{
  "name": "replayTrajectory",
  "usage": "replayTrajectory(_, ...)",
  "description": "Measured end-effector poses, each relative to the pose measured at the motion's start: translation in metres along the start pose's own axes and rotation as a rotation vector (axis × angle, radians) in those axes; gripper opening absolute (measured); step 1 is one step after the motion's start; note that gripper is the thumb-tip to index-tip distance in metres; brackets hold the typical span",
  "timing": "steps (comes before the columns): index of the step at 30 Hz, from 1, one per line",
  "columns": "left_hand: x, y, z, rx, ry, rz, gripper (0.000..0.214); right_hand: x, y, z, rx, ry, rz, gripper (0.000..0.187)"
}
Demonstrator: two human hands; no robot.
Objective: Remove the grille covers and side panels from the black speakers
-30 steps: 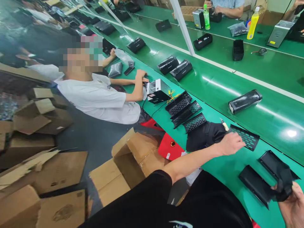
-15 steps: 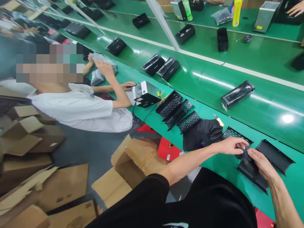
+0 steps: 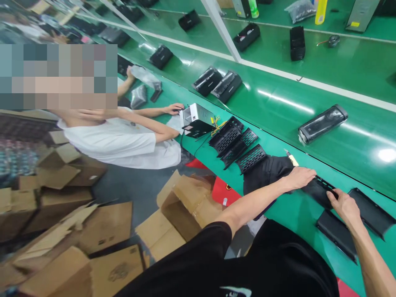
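Note:
A curved black perforated panel (image 3: 320, 193), its slots showing along the far edge and a dark, cloth-like surface below them, lies between my hands. My left hand (image 3: 300, 177) grips its left end with the fingers over the top. At the right end, my right hand (image 3: 345, 204) has thumb and fingers closed on it. Nearer to me lies a plain black curved shell (image 3: 337, 236), and another black shell (image 3: 373, 210) sits right of my right hand. A heap of black cloth (image 3: 266, 173) is left of my left hand, with a yellow-handled cutter (image 3: 291, 157) behind it.
Several black perforated panels (image 3: 227, 138) and a silver-and-black box (image 3: 198, 119) stand farther left on the bench. A black cylindrical speaker (image 3: 323, 123) rests on the green belt (image 3: 269, 119). A co-worker in a white shirt (image 3: 120, 142) sits leftward. Open cardboard boxes (image 3: 182, 206) cover the floor.
My hands have moved apart from a pinch over the dark cloth to the two ends of the perforated panel. The co-worker's raised hand has come down toward the face. The view has shifted slightly.

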State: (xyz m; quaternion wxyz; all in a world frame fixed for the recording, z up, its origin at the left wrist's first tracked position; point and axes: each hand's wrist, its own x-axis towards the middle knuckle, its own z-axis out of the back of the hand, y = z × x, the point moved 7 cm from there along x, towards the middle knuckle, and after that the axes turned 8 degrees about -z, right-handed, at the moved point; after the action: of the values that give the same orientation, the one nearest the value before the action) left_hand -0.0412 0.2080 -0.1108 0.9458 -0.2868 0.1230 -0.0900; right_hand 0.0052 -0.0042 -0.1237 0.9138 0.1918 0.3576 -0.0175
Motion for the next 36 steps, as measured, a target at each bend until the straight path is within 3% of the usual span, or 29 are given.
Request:
replayTrajectory(5, -0.010, 0.005, 0.005, 0.109, -0.137, 0.076, 0.035, -0.006, -0.005, 0.016, -0.119, -0.166, 0.024, 0.060)
replayTrajectory(8, -0.015, 0.014, 0.012, 0.096, -0.201, 0.084, 0.045, -0.002, 0.005, 0.019, -0.220, -0.254, 0.137, 0.065)
replayTrajectory(11, -0.009, 0.021, 0.007, 0.103, -0.119, 0.043, 0.050, 0.008, 0.018, 0.009, -0.301, -0.226, 0.235, 0.054)
replayTrajectory(14, -0.003, 0.029, 0.005, 0.069, -0.052, 0.048, 0.028, 0.018, 0.023, 0.005, -0.280, -0.169, 0.248, 0.032)
replayTrajectory(17, -0.005, 0.030, 0.012, -0.114, -0.047, 0.053, 0.021, 0.023, 0.023, 0.013, -0.203, -0.095, 0.254, 0.023)
replayTrajectory(22, -0.026, 0.023, 0.030, -0.760, -0.162, 0.198, 0.032, 0.008, 0.017, 0.038, 0.005, 0.049, 0.242, 0.033)
replayTrajectory(26, -0.047, 0.002, 0.040, -1.158, -0.276, 0.251, 0.047, -0.035, 0.001, 0.053, 0.530, 0.136, 0.072, 0.056)
replayTrajectory(30, -0.067, -0.020, 0.047, -1.309, -0.297, 0.249, 0.058, -0.086, -0.019, 0.044, 0.990, 0.182, -0.083, 0.065)
replayTrajectory(36, -0.087, -0.041, 0.042, -1.291, -0.269, 0.198, 0.051, -0.123, -0.044, 0.014, 1.172, 0.162, -0.209, 0.060)
